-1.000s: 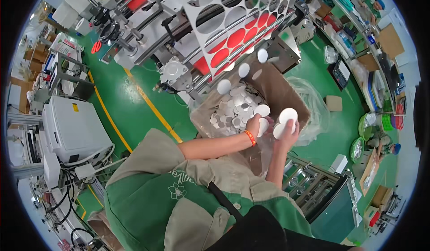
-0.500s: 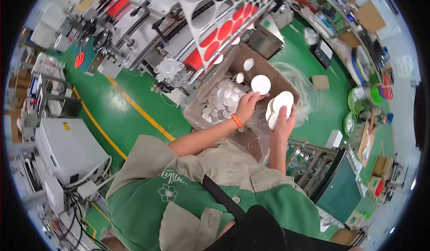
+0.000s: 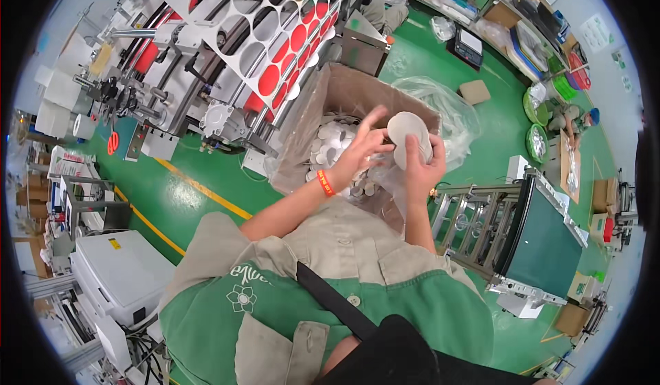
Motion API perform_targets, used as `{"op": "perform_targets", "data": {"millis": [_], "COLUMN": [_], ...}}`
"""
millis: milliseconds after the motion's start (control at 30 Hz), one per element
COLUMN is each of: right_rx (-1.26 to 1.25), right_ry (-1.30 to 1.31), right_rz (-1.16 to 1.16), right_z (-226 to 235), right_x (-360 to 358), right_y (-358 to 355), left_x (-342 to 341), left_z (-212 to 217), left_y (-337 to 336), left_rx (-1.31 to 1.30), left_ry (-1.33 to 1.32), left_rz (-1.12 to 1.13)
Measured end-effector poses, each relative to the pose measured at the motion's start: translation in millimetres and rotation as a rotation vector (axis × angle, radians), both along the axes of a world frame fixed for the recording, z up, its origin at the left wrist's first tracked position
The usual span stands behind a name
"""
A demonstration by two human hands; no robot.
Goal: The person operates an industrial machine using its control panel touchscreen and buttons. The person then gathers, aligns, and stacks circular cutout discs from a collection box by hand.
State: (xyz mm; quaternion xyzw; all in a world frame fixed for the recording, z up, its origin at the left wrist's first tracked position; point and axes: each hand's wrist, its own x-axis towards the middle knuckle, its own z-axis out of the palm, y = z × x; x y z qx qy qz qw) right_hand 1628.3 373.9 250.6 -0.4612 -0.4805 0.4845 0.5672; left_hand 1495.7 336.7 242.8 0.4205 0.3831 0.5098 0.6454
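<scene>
My right hand grips a few round discs, pale grey and fanned over one another, with its thumb across their faces. Just left of them is my left hand, an orange band on its wrist, fingers spread and holding nothing that shows. Its fingertips come close to the discs' edge; whether they touch I cannot tell. Below both hands stands a cardboard box lined with clear plastic. Many loose silvery discs lie in it, partly hidden by my left hand.
Beyond the box at the left, a machine carries a white web punched with round holes over red material. A metal bin stands behind the box. Right of me is a roller conveyor with a green belt. Clear plastic spills over the box's side.
My left hand has let go of the single white disc it held, and its fingers have spread. The discs in my right hand have tilted and look greyer. The view has shifted rightward.
</scene>
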Motion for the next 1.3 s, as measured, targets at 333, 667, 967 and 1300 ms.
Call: {"op": "perform_targets", "data": {"millis": [333, 667, 967, 1300], "right_rx": [0.474, 0.566, 0.797, 0.826], "right_ry": [-0.588, -0.547, -0.841, -0.535], "right_rz": [0.612, 0.742, 0.751, 0.674], "right_z": [15.0, 43.6, 91.3, 54.4], "right_x": [16.3, 28.2, 26.4, 26.0], "right_y": [-14.9, -8.1, -6.4, -11.2], "left_x": [6.3, 2.8, 1.9, 5.3], "left_z": [-17.9, 30.0, 64.6, 69.4], "left_y": [4.2, -4.2, -21.9, -23.3], "left_rx": [-0.339, -0.014, -0.089, -0.024], "left_ry": [-0.809, -0.31, -0.005, -0.291], "left_rz": [0.25, 0.184, -0.116, -0.102]}}
